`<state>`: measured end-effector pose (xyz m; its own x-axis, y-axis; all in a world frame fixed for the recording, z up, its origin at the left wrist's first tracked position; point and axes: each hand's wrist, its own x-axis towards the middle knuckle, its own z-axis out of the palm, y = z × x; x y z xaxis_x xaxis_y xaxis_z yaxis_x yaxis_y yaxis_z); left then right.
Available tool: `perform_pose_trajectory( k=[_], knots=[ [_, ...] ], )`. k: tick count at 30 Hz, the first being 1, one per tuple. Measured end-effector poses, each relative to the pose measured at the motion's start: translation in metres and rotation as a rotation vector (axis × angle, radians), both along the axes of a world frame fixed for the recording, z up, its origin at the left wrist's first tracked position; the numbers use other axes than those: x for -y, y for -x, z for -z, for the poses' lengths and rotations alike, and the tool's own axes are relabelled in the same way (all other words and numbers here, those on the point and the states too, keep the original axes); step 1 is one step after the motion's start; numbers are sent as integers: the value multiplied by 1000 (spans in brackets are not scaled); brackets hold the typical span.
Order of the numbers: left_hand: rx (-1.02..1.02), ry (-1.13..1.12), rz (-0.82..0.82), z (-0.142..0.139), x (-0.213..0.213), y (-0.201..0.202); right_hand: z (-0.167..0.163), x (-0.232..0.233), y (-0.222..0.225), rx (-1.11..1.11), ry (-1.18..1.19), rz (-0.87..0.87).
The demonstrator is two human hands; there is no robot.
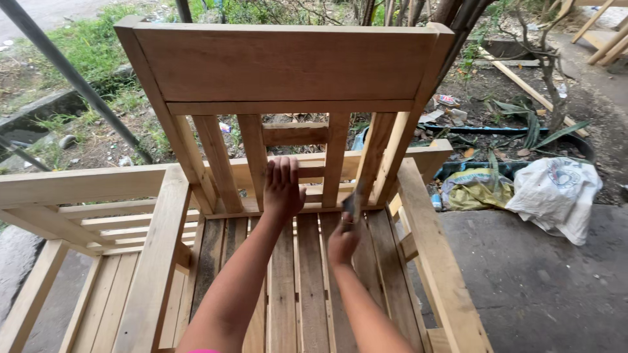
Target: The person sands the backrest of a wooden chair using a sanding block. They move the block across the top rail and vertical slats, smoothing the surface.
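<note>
Your left hand [282, 189] lies flat, fingers open, on the wooden chair [288, 65] back's lower rail; your right hand [343, 239] is closed round a scraper-like tool [353, 201] at a slat's base. Looks like smoothing that joint; next stroke needs the chair braced, blade kept low.

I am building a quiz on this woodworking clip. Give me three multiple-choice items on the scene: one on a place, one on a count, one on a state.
1. Where does the left hand rest?
A. on the armrest
B. against a backrest slat
C. on the ground

2. How many upright slats does the chair backrest have?
A. two
B. four
C. seven

3. How is the right hand?
A. closed around a small tool
B. open and flat
C. out of view

Answers: 1 B, its fingers lie flat against a slat. 2 B, four uprights stand beneath the broad top board. 3 A, its fingers wrap the small tool, held near the seat's rear.
</note>
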<state>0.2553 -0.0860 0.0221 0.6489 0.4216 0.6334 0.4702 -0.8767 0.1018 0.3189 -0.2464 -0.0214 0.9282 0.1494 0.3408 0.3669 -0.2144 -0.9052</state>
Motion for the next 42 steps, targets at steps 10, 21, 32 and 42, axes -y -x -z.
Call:
perform_pose_trajectory(
  k=[10,21,32,42],
  knots=[
    [71,-66,287,-41,44,-36,-18,-18,-70,226,36,-91],
    [-124,-161,391,-5,-5,-15,-90,-78,-129,774,-8,261],
    [-99,-167,354,-17,14,-16,-49,-48,-127,114,-215,-80],
    [-44,-200,371,-17,18,-20,2,-24,-91,-14,-248,-133]
  ],
)
